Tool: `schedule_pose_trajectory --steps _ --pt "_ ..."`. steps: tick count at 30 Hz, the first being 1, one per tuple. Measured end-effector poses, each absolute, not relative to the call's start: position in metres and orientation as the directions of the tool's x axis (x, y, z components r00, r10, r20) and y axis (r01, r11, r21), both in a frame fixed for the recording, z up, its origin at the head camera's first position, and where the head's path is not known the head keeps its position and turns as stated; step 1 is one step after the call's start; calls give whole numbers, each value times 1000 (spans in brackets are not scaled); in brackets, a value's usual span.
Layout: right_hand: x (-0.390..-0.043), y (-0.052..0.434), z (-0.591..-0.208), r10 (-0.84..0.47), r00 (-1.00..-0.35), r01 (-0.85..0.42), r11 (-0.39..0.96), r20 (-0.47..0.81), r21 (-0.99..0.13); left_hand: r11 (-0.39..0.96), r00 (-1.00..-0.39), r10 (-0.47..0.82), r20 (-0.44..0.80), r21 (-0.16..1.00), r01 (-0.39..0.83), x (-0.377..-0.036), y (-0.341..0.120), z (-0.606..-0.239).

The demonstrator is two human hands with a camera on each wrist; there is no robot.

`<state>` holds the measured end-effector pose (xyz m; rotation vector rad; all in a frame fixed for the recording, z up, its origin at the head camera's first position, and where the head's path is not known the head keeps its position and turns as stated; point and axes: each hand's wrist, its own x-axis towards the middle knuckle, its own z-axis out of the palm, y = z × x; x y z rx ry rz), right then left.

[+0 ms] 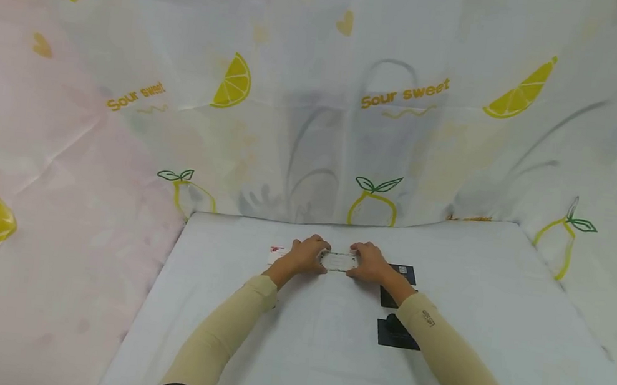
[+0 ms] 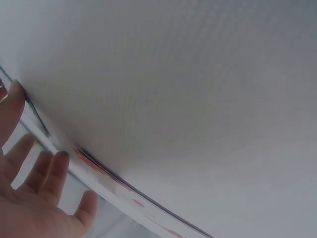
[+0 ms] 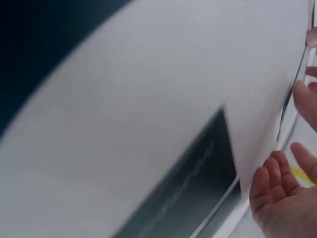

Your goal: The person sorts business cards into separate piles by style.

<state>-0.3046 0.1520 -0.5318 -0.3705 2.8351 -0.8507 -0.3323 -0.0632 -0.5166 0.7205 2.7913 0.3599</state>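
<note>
I think it is best to keep both hands level and pull gently, so the small clear packet (image 1: 338,261) does not bend. My left hand (image 1: 307,256) pinches its left end and my right hand (image 1: 370,263) pinches its right end, fingers curled over it. The packet sits between my hands, on the white worktop (image 1: 325,357), near the far edge, with black cards (image 1: 396,333) beside my right arm.

A small pale flat card (image 1: 338,261) lies on the table.

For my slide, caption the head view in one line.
Both hands, left hand and right hand, hold a small clear flat case on a white table, beside dark cards.
</note>
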Motion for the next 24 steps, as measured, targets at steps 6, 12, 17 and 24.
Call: schedule_pose_trajectory --steps 6,12,17,24 --pt "-292 173 -519 -312 -950 -244 761 -10 -601 837 -863 502 -65 291 465 -326 -69 -517" --pt "-272 205 -512 -335 -932 -346 709 138 -615 746 -824 563 61 393 538 -310 -68 -508" --pt "-263 229 -510 -296 -933 -359 701 207 -616 646 -777 608 165 465 605 -300 -53 -499" --pt "-255 250 -517 -269 -935 -354 705 231 -614 612 -731 661 170 441 656 -295 -30 -505"
